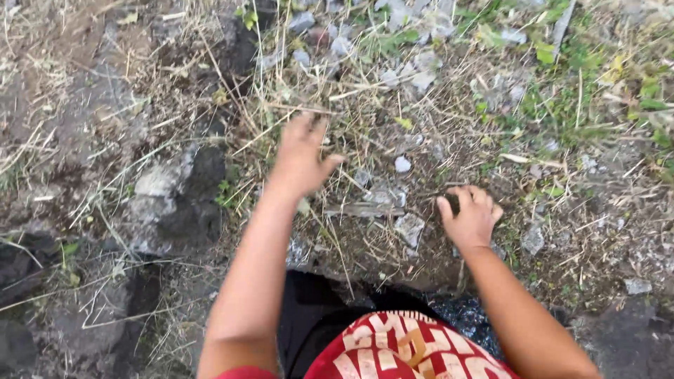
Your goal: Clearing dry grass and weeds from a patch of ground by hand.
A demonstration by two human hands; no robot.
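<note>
Nearest the camera a red shirt (400, 351) shows, beyond it the right hand (469, 216) rests on the soil, fingers curled narrow around a dark clod (453, 203), while the left hand (300, 158), fingers loosely spread and empty, hovers over dry grass (337, 105), with grey stones (411, 63) farthest.

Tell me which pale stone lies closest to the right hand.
The flat grey stone just left of the right hand, nearly touching the thumb. The small white pebble lies higher up, clearly farther away.
</note>
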